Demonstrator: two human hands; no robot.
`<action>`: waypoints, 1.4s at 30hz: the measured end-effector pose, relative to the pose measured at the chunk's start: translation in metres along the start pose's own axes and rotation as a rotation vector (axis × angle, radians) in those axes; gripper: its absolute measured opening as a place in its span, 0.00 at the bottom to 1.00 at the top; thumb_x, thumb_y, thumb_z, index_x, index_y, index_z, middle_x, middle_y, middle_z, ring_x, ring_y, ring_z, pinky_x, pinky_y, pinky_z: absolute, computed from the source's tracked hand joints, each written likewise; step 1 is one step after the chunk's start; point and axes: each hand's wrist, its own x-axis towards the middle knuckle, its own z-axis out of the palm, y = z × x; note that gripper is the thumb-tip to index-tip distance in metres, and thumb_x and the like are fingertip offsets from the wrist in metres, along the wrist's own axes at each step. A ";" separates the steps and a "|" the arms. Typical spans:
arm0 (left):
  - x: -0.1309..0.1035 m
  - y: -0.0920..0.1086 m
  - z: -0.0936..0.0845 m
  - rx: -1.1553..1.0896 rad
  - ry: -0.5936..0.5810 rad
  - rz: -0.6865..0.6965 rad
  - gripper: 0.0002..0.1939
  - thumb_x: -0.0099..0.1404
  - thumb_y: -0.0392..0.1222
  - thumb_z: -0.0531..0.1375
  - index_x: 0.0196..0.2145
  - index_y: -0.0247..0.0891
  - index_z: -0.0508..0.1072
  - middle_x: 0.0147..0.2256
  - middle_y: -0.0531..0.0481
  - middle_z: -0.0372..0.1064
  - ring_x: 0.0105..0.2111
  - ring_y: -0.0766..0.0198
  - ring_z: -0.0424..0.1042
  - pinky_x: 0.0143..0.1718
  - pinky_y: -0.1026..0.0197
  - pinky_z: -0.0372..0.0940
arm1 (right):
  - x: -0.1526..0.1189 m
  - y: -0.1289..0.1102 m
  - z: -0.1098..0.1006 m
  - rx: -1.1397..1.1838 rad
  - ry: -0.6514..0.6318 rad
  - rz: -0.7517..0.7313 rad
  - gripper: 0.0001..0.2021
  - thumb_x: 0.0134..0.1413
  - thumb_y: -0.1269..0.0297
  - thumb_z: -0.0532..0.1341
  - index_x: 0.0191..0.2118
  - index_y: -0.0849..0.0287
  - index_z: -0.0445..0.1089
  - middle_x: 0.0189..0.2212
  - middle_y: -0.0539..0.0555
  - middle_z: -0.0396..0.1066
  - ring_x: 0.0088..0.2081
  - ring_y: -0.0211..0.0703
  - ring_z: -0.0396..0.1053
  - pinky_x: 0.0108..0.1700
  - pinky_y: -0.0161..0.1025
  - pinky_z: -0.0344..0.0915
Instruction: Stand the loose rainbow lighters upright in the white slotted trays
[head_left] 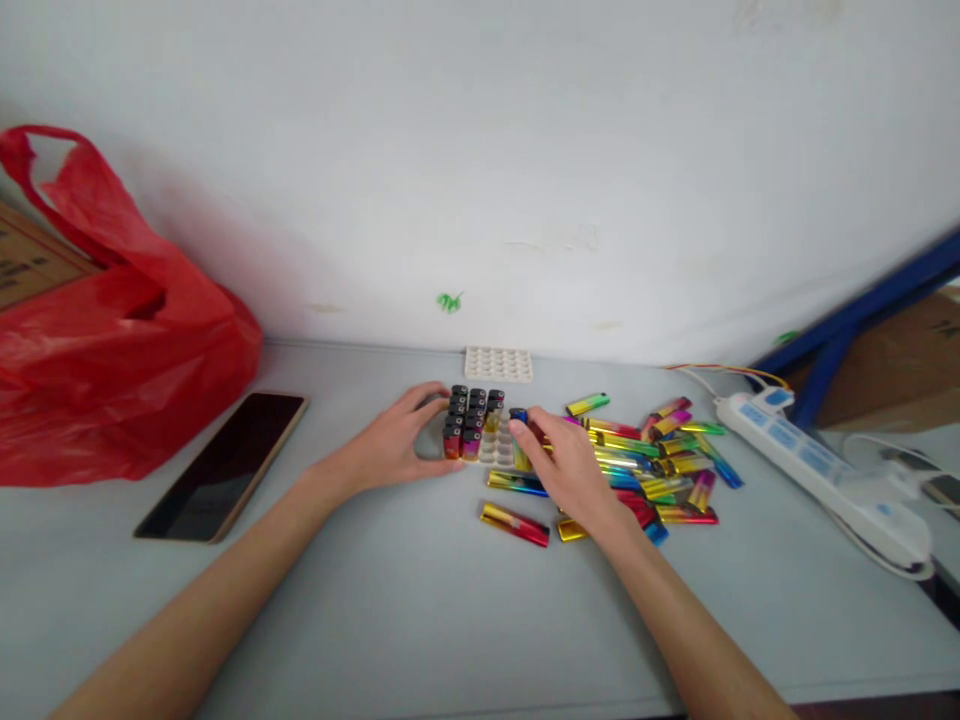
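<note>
A white tray [487,456] with round pockets holds several upright lighters [472,425] with black tops, in rows on its left side. My left hand [397,435] is curved around the left edge of these lighters, thumb at the front corner and fingers behind. Over the tray's right side, my right hand [566,460] pinches a lighter [519,450] with a blue top and yellow body, held upright. Many shiny multicoloured lighters [630,445] lie in a loose pile beside and beyond my right hand. One yellow and red lighter [516,523] lies apart in front.
Against the wall stands a second white pocketed tray [498,364]. A dark phone [223,465] lies at the left, near a red plastic bag [127,330]. At the right are a white power strip [825,480] with cables and a blue metal frame [862,310].
</note>
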 end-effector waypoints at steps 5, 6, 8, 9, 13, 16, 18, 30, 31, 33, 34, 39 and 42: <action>0.000 -0.001 0.002 -0.022 -0.003 0.004 0.41 0.65 0.68 0.72 0.65 0.38 0.74 0.68 0.33 0.69 0.69 0.38 0.70 0.74 0.39 0.66 | 0.002 0.005 0.006 -0.020 -0.032 -0.025 0.15 0.84 0.53 0.52 0.43 0.52 0.68 0.31 0.52 0.78 0.33 0.49 0.77 0.38 0.41 0.65; 0.000 -0.001 0.002 -0.023 -0.002 0.005 0.41 0.65 0.68 0.72 0.65 0.38 0.74 0.68 0.32 0.69 0.69 0.37 0.70 0.74 0.39 0.66 | 0.002 0.006 0.008 -0.045 -0.042 -0.043 0.15 0.84 0.54 0.51 0.44 0.53 0.69 0.32 0.52 0.79 0.34 0.50 0.77 0.38 0.41 0.65; 0.000 -0.001 0.002 -0.020 -0.001 0.000 0.42 0.65 0.69 0.72 0.65 0.37 0.74 0.69 0.32 0.68 0.69 0.37 0.70 0.74 0.38 0.66 | 0.003 0.006 0.011 -0.134 -0.057 -0.075 0.16 0.85 0.54 0.51 0.44 0.53 0.69 0.33 0.54 0.79 0.35 0.51 0.77 0.40 0.42 0.66; 0.000 0.000 0.002 -0.017 -0.001 -0.003 0.42 0.65 0.68 0.72 0.65 0.37 0.74 0.69 0.32 0.68 0.70 0.37 0.70 0.74 0.38 0.66 | 0.004 0.006 0.012 -0.195 -0.055 -0.088 0.16 0.85 0.53 0.51 0.43 0.53 0.69 0.34 0.55 0.80 0.36 0.52 0.78 0.41 0.43 0.67; -0.001 -0.001 0.001 -0.013 -0.011 -0.003 0.41 0.66 0.67 0.72 0.65 0.37 0.74 0.70 0.32 0.67 0.71 0.38 0.69 0.75 0.40 0.64 | 0.007 0.006 0.013 -0.399 -0.043 -0.131 0.17 0.85 0.54 0.52 0.41 0.54 0.70 0.37 0.59 0.80 0.39 0.54 0.78 0.44 0.45 0.67; 0.000 -0.002 0.002 -0.019 -0.004 0.005 0.41 0.65 0.67 0.72 0.65 0.38 0.74 0.69 0.33 0.67 0.71 0.38 0.69 0.75 0.40 0.65 | 0.009 0.009 0.012 -0.444 -0.057 -0.150 0.16 0.85 0.55 0.53 0.41 0.54 0.70 0.36 0.58 0.79 0.38 0.53 0.78 0.44 0.45 0.66; 0.000 -0.004 0.003 -0.019 0.002 0.007 0.40 0.65 0.68 0.72 0.64 0.39 0.74 0.69 0.34 0.67 0.70 0.38 0.69 0.75 0.40 0.65 | 0.009 0.011 0.011 -0.456 -0.063 -0.149 0.16 0.85 0.56 0.53 0.41 0.54 0.70 0.36 0.58 0.79 0.38 0.53 0.77 0.44 0.45 0.66; 0.002 -0.006 0.002 -0.028 0.017 -0.005 0.40 0.64 0.69 0.72 0.63 0.41 0.76 0.68 0.35 0.70 0.69 0.36 0.71 0.74 0.36 0.66 | 0.014 -0.002 0.010 -0.463 -0.183 -0.115 0.12 0.83 0.58 0.58 0.47 0.57 0.75 0.42 0.59 0.82 0.44 0.52 0.78 0.49 0.45 0.64; 0.002 -0.005 0.001 -0.031 0.016 -0.007 0.39 0.64 0.69 0.72 0.62 0.42 0.76 0.68 0.35 0.70 0.68 0.37 0.72 0.74 0.37 0.66 | 0.013 -0.003 0.009 -0.458 -0.190 -0.109 0.12 0.83 0.58 0.58 0.47 0.57 0.75 0.42 0.59 0.82 0.44 0.52 0.78 0.49 0.45 0.64; 0.003 -0.004 0.000 -0.035 0.024 -0.005 0.38 0.63 0.69 0.72 0.61 0.43 0.76 0.67 0.36 0.71 0.67 0.36 0.73 0.74 0.35 0.67 | 0.010 -0.002 0.006 -0.419 -0.200 -0.105 0.12 0.82 0.57 0.59 0.46 0.58 0.76 0.43 0.58 0.82 0.45 0.51 0.78 0.51 0.45 0.64; 0.003 -0.003 0.000 -0.033 0.029 -0.004 0.37 0.63 0.68 0.72 0.60 0.43 0.76 0.66 0.35 0.72 0.67 0.36 0.73 0.73 0.35 0.68 | 0.009 0.000 0.003 -0.392 -0.196 -0.106 0.12 0.82 0.57 0.60 0.46 0.58 0.77 0.43 0.57 0.82 0.46 0.50 0.78 0.52 0.45 0.65; 0.004 -0.006 -0.001 -0.008 0.027 -0.005 0.32 0.64 0.64 0.71 0.58 0.43 0.77 0.66 0.36 0.72 0.66 0.33 0.74 0.72 0.35 0.69 | 0.005 0.015 -0.010 -0.281 -0.139 -0.083 0.12 0.82 0.58 0.60 0.46 0.57 0.78 0.41 0.56 0.81 0.45 0.47 0.78 0.53 0.42 0.66; 0.004 -0.009 -0.002 0.005 0.019 -0.012 0.34 0.63 0.64 0.71 0.60 0.44 0.76 0.67 0.34 0.71 0.66 0.32 0.73 0.71 0.32 0.69 | 0.008 0.025 -0.021 -0.264 -0.054 -0.048 0.13 0.82 0.59 0.59 0.45 0.58 0.78 0.40 0.56 0.81 0.44 0.47 0.77 0.51 0.42 0.67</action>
